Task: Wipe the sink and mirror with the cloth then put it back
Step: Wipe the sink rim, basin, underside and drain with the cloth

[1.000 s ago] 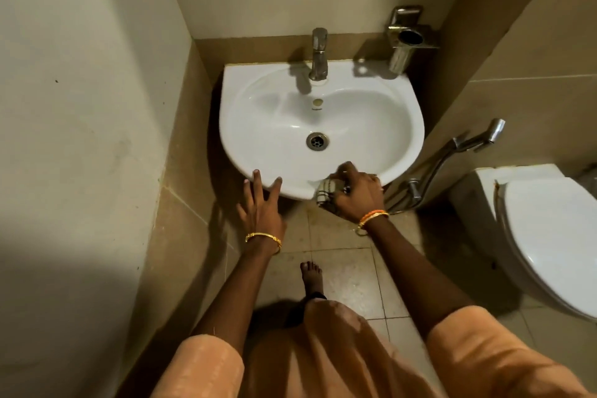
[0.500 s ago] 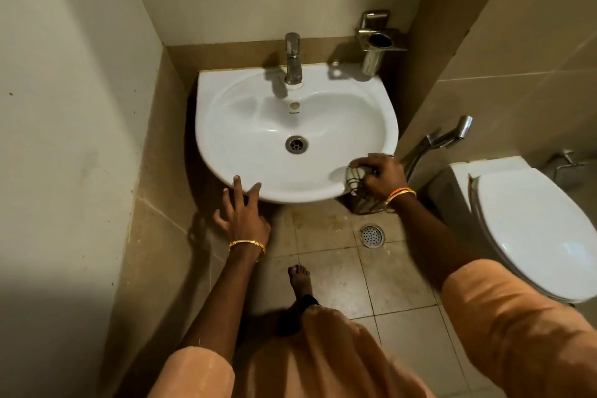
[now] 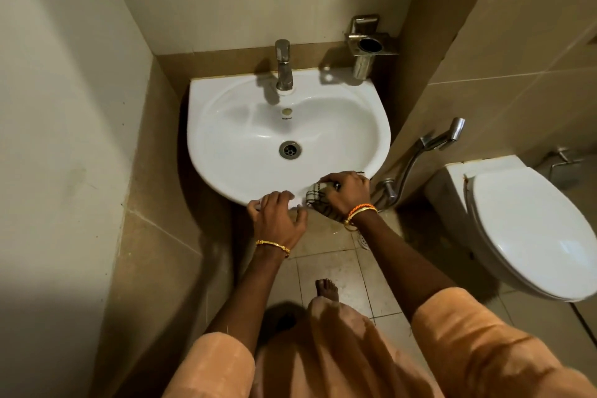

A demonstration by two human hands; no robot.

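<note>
Cloth (image 3: 318, 200) sits bunched on the near right rim of the sink (image 3: 226, 178), checked in dark lines, part of it hanging below the edge. Half a second back the right hand (image 3: 347, 189) had it further right along the rim; a second back it was nearer the middle, so the wiping stroke has gone out and is now coming back toward the centre. The left hand (image 3: 279, 218), which hung below the basin with its fingers spread, has risen onto the front lip just beside the cloth. That reads as bracing while the rim gets rubbed; the sink stage looks to be under way, with the mirror and the return of the cloth still to do.

The right hand's fingers (image 3: 332, 178) are curled down over the top of the cloth, clamping it against the porcelain, so most of the fabric lies under the palm and only its left end shows. The left hand's fingers (image 3: 274, 199) lie apart and bent over the lip, holding nothing; whether they touch the cloth's edge I cannot tell, though they seem just short of it.
</note>
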